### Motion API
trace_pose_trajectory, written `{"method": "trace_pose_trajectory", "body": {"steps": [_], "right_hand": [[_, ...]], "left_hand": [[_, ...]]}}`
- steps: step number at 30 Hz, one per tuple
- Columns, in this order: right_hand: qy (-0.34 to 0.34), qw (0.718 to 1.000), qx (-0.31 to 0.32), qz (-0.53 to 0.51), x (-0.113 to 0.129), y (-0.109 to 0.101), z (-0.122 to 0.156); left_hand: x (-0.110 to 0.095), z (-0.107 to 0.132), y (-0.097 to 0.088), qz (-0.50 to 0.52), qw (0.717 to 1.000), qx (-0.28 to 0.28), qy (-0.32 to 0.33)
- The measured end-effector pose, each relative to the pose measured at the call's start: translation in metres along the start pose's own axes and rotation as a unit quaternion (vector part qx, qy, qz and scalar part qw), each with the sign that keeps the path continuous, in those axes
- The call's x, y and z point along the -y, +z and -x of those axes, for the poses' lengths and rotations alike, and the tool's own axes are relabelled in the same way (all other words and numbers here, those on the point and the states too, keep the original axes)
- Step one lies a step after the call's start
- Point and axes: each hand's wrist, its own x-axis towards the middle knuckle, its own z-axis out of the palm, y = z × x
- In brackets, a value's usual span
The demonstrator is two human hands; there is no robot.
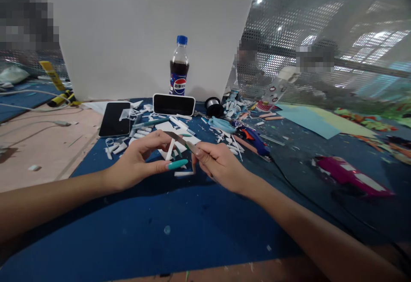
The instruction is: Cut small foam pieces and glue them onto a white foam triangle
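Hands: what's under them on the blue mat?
Under the left hand and right hand, white scraps lie on the blue mat, one strip between them. The left pinches a white stick, the right a metal tool. Whatever is beneath the palms is covered.

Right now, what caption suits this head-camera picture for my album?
Over a littered blue mat, the left hand pinches a white strip and the right hand holds a blade.

Matt cloth, dull metal, glossy plastic.
I see a dull grey metal blade [178,138], a smooth white plastic strip [170,149] and a glossy teal piece [177,164] over the matt blue cloth mat [180,226]; behind, a glossy black phone screen [174,104] and a shiny plastic bottle [179,66].
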Motion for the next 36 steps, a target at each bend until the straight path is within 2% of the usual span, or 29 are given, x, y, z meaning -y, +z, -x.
{"method": "trace_pose_trajectory", "body": {"steps": [16,36], "right_hand": [[-0.003,1.0,0.022,0.02,-0.0016,0.0002,-0.0009],[0.012,0.998,0.035,0.043,0.0006,0.0023,-0.0015]], "left_hand": [[-0.003,0.0002,-0.0012,-0.019,0.999,0.025,-0.012],[-0.0064,-0.0044,0.0011,-0.055,0.997,0.048,0.011]]}}
